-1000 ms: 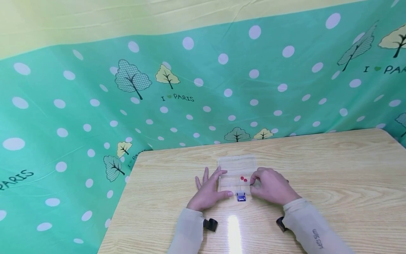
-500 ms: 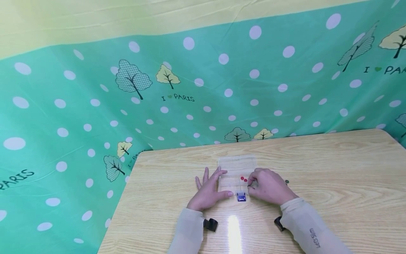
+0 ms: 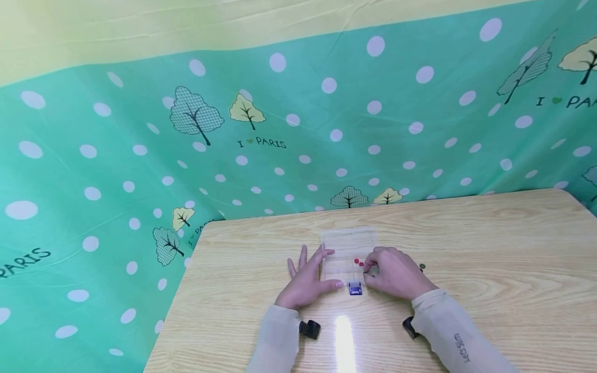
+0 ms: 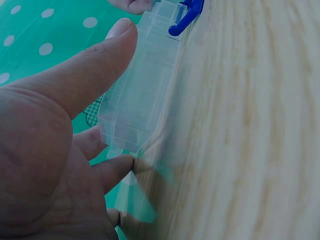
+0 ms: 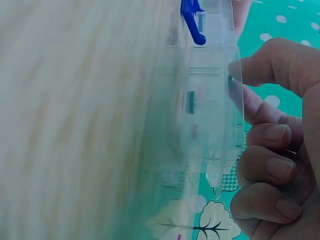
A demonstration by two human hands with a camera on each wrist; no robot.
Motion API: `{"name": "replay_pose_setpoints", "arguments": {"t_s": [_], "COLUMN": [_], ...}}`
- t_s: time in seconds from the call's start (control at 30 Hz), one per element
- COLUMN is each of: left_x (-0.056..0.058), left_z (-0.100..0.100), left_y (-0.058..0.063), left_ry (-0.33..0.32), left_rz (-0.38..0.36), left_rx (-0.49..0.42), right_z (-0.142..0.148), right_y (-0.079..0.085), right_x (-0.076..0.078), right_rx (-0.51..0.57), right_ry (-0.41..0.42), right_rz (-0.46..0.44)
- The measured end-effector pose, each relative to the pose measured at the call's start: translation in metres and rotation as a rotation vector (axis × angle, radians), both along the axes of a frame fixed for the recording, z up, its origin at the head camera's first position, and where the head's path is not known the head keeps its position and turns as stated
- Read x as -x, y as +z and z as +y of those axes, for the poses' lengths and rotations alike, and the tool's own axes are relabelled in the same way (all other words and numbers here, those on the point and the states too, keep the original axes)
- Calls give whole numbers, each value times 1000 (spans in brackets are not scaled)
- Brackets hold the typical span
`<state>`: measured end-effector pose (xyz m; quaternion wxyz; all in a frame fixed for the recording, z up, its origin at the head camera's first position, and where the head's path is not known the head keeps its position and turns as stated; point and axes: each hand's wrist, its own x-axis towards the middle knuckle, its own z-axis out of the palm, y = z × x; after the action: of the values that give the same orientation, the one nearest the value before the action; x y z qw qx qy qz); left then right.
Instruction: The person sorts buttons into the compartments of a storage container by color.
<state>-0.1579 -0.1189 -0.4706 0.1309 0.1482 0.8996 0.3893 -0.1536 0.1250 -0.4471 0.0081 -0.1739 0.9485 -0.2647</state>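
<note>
A clear plastic compartment box (image 3: pixel 342 265) with its lid up stands on the table, a blue latch (image 3: pixel 355 289) at its front. My left hand (image 3: pixel 308 280) spans its front left corner, thumb by the front wall and other fingers spread along the left side. My right hand (image 3: pixel 394 272) is over the right front compartment, pinching a small dark green disc (image 5: pixel 230 82) between thumb and forefinger; the other fingers are curled. Two small red discs (image 3: pixel 358 262) lie in the box. The right wrist view shows another green disc (image 5: pixel 191 102) through the front wall.
To the right of my right hand lies a dark green disc (image 3: pixel 422 266) on the wooden table (image 3: pixel 489 259), with something small partly hidden next to it. A green dotted cloth (image 3: pixel 298 129) hangs behind the table.
My right hand has shifted slightly left over the box with the small disc, uncovering a green disc on the table. My left hand has stayed in place.
</note>
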Motion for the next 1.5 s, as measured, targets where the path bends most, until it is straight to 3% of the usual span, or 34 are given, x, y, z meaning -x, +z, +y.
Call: {"name": "replay_pose_setpoints", "arguments": {"t_s": [0.63, 1.0, 1.5], "left_x": [0, 0, -1], "left_z": [2, 1, 0], "left_y": [3, 1, 1], "left_ry": [-6, 3, -1], "left_rz": [-9, -16, -22], "left_rx": [20, 11, 5], "right_z": [8, 14, 36], "right_y": [3, 9, 3], "right_x": [1, -3, -4], "right_rx": [10, 43, 279], "right_ry": [-3, -67, -166], "right_rz": [-27, -67, -143]}}
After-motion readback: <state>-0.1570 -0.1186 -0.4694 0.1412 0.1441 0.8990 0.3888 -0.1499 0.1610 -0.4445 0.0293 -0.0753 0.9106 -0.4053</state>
